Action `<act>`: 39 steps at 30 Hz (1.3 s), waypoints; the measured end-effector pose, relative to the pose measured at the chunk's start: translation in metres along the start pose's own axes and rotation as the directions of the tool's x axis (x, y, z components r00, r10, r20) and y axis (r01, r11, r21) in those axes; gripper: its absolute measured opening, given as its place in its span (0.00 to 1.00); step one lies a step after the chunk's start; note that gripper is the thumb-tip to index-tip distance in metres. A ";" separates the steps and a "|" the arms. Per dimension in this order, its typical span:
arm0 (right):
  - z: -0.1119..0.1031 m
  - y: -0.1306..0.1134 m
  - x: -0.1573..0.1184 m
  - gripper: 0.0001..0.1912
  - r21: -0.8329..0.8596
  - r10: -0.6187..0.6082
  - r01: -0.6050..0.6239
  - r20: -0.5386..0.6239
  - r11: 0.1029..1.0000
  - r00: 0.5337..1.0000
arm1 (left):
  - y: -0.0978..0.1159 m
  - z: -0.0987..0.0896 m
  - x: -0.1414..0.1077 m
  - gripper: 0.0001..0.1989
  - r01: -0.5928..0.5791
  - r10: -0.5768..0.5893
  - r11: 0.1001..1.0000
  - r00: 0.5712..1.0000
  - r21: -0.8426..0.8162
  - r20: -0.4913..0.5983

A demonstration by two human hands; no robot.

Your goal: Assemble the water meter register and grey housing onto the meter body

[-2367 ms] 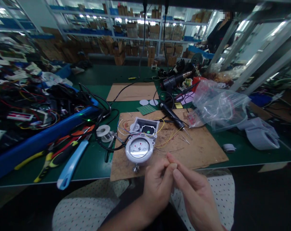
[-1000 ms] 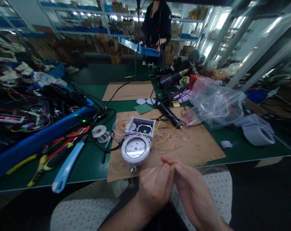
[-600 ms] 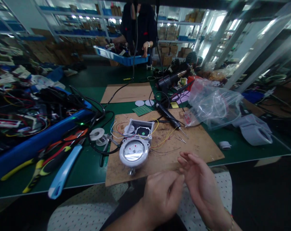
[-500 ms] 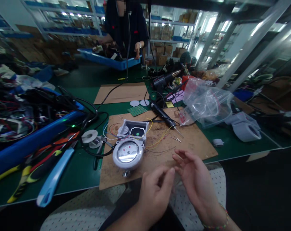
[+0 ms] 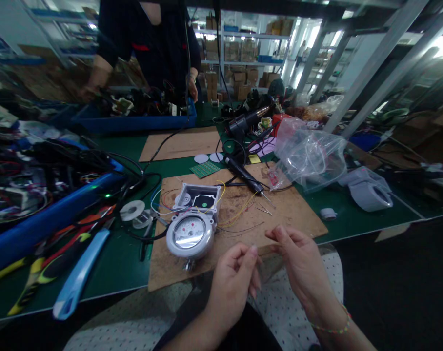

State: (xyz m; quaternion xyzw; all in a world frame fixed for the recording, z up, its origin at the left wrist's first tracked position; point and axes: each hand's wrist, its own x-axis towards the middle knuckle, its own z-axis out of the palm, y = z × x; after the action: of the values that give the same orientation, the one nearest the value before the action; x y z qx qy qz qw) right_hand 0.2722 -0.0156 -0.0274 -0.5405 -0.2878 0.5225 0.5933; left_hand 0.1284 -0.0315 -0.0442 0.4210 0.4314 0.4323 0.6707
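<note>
My left hand (image 5: 233,277) is at the board's front edge, thumb and fingers pinched together. To its right my right hand (image 5: 300,263) is also closed, thumb against fingers. Whatever either hand pinches is too small or hidden to make out. Left of my hands, a grey round meter (image 5: 191,234) with a glass dial lies on the brown board (image 5: 280,209). Behind its dial is an open box section (image 5: 201,199) with coloured wires coming out. Past my right hand, a black electric screwdriver (image 5: 245,174) lies with its thin bit pointing toward me, near some fine pins (image 5: 264,209).
Pliers (image 5: 34,278), a light-blue-handled tool (image 5: 82,273) and solder spools (image 5: 132,210) lie at the left by a blue bin (image 5: 60,204) of wires. A co-worker (image 5: 151,48) stands behind another blue tray (image 5: 141,122). Plastic bags (image 5: 309,151) and a label roll (image 5: 370,190) are right.
My right hand's spread fingers have closed into a pinch, and my hands have moved slightly apart. The co-worker's blue tray has shifted left and now sits level on the table.
</note>
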 end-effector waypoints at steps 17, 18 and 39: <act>-0.004 -0.015 0.011 0.34 -0.518 -0.415 0.644 0.497 0.563 0.762 | 0.011 0.007 -0.012 0.12 -0.628 0.504 0.572 0.777 0.528 0.378; -0.009 -0.020 0.018 0.33 -0.538 -0.442 0.601 0.407 0.590 0.799 | 0.014 0.007 -0.016 0.13 -0.730 0.558 0.482 0.683 0.485 0.473; -0.036 -0.014 0.016 0.19 -0.617 -0.428 0.391 0.095 0.683 0.899 | 0.015 -0.006 -0.002 0.14 0.104 -0.042 0.856 0.990 -0.506 0.132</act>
State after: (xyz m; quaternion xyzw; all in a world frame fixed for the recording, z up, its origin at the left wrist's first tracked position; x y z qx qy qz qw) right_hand 0.3135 -0.0111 -0.0263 -0.6416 -0.5399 0.2365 0.4907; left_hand 0.1191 -0.0280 -0.0314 0.2353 0.2770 0.4802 0.7983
